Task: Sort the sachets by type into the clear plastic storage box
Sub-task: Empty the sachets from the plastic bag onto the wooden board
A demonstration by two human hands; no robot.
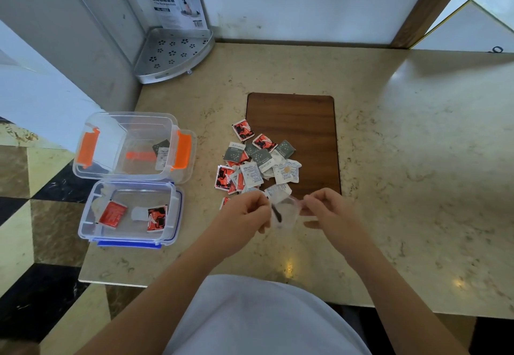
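A pile of sachets [257, 160], red, grey-green and white, lies on the counter at the edge of a wooden board [294, 121]. At the left stand two clear plastic boxes: one with orange latches [91, 132] holds a grey-green and a white sachet; one with blue latches [86, 215] holds two red sachets. My left hand [246, 210] and my right hand [324, 207] both pinch a blurred clear sachet [285, 212] with a dark strip between them, just in front of the pile.
A metal corner shelf [172, 54] with a printed card stands at the back left against the wall. The beige marble counter [417, 160] stretches to the right. Its left edge drops to a tiled floor [33, 243] beside the boxes.
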